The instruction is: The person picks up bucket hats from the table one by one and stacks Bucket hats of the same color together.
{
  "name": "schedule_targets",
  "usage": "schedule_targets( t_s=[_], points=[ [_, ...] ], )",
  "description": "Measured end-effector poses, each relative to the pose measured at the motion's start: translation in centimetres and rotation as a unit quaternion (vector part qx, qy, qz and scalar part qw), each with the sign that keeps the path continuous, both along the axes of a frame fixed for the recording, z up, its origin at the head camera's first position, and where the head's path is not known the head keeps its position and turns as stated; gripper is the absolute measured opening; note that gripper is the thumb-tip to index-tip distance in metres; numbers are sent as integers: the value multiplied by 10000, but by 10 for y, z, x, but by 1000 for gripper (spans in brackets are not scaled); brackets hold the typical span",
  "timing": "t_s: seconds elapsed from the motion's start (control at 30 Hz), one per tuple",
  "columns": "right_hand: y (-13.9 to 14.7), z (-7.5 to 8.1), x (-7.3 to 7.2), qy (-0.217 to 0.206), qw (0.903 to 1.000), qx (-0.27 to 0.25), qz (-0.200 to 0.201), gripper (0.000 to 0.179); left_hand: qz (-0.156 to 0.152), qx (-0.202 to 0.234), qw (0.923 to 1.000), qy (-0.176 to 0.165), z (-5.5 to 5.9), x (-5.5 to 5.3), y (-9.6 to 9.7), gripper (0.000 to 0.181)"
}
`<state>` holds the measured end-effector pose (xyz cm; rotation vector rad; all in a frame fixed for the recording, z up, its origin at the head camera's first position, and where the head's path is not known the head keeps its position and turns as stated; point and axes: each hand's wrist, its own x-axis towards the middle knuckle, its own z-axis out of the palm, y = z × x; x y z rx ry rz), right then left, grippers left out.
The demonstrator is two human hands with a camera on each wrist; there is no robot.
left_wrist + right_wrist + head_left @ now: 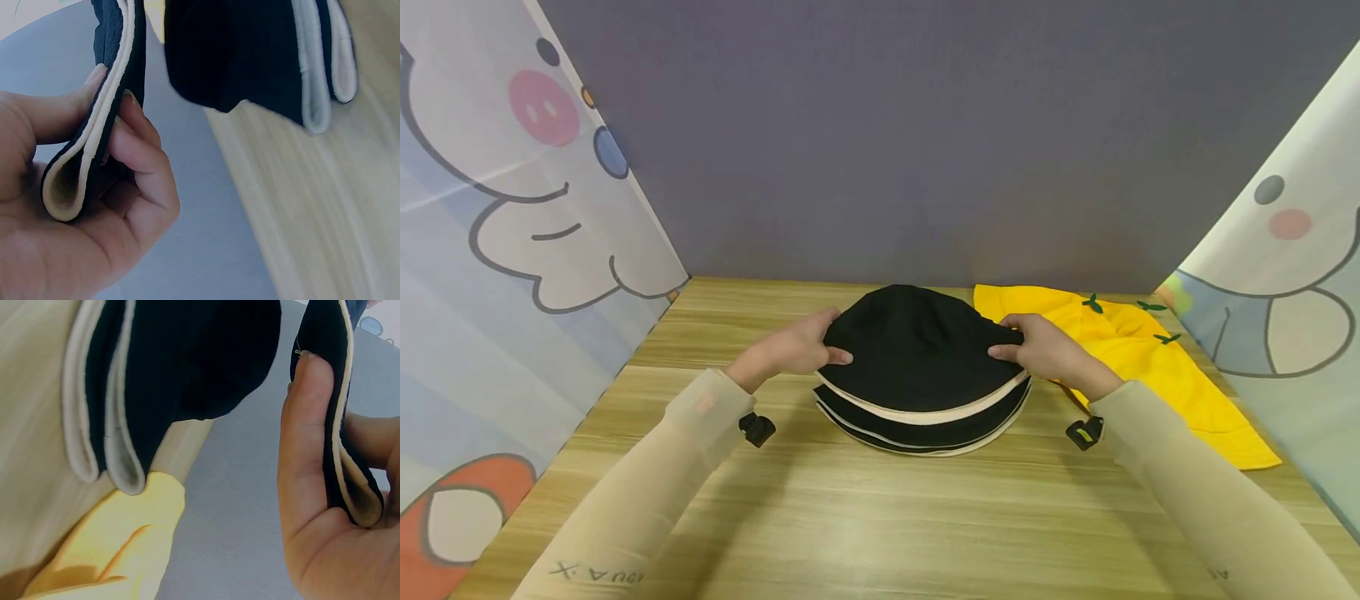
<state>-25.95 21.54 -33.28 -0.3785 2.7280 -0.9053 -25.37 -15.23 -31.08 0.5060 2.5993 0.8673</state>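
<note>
You had the folded black hat [917, 358] pinched at both brim ends, left hand [797, 346] and right hand [1052, 354] each with thumb on the near side, just above two folded black hats [917, 432] on the wood-grain table [880, 517]. Level hands and even tension probably suited that soft cloth and curved, cream-edged brim best. Floppy yellow hats [1150, 367] with leafy green sprouts lay right.

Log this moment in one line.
left hand: grips top black hat | right hand: grips same hat | beneath: other black hats | right: yellow hats
</note>
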Motion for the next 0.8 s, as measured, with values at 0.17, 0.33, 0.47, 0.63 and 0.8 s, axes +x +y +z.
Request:
schedule_targets(
  t_s=[0.17,0.33,0.47,0.63,0.8],
  points=[
    [2,-8,2,-32,10000,12,11,63,-47,213,9997,-121,-15,1,2,67],
    [4,-18,3,3,9999,91,50,62,-46,294,9993,-242,-26,2,4,63],
    [3,-25,3,-60,9999,129,29,63,-12,375,9989,-281,-35,1,5,58],
    [1,-31,2,-79,9999,118,21,62,68,320,9992,-240,-48,-1,6,58],
    [0,-38,1,59,9996,247,90,60,129,305,9992,-212,-60,-2,7,49]
  ],
)
